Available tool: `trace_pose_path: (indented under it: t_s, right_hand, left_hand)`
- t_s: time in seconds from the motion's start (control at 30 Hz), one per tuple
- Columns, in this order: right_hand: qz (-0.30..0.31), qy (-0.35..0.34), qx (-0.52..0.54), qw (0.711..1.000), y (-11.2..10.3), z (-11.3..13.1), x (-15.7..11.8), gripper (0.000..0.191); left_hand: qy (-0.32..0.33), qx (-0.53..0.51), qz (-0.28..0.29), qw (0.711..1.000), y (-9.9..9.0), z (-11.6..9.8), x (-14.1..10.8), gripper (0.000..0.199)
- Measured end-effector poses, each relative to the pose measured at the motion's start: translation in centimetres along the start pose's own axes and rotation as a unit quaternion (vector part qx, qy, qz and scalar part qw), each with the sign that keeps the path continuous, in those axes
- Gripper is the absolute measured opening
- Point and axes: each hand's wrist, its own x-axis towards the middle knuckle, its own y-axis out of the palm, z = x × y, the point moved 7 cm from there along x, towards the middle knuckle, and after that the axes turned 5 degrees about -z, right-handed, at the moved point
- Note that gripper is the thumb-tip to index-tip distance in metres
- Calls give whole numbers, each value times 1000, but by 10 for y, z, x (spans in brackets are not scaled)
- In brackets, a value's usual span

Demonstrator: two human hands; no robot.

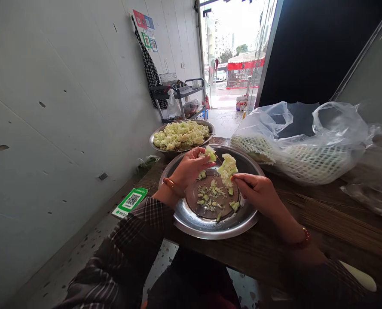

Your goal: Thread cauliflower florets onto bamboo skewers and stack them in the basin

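Over a wide steel basin (210,234), my left hand (191,167) is closed around a small cauliflower floret (210,153). A thin stick, like a skewer, shows between this floret and a larger cauliflower floret (227,167) to its right; its ends are hidden. My right hand (255,189) pinches the larger floret at its lower right edge with thumb and fingertips. Below both hands, loose cauliflower pieces (234,206) and crumbs lie on the basin's bottom.
A second steel bowl (155,143) behind holds heaped cauliflower with thin sticks. Clear plastic bags (339,124) with net-wrapped contents stand at right. Thin sticks (335,219) lie on the table, beside a pale handle (358,274). A green QR-code card (131,201) is at left, near the wall.
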Motion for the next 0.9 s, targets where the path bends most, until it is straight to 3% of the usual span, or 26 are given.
trace_pose_path:
  t_s: [0.2,0.5,0.77,0.9]
  right_hand:
    - [4,-18,-22,1000,1,0,0,32]
    - [-15,-12,-25,999,-3,-2,0,35]
    - [-11,-21,-28,999,-2,-2,0,35]
    - [-4,-21,-27,999,0,-1,0,34]
  left_hand:
    - [-22,12,34,999,9,1,-6,35]
    - [14,-27,10,999,6,-6,-4,15]
    - [21,-5,-6,1000,2,-5,-4,39]
    - [10,9,-3,1000,2,-4,-4,31]
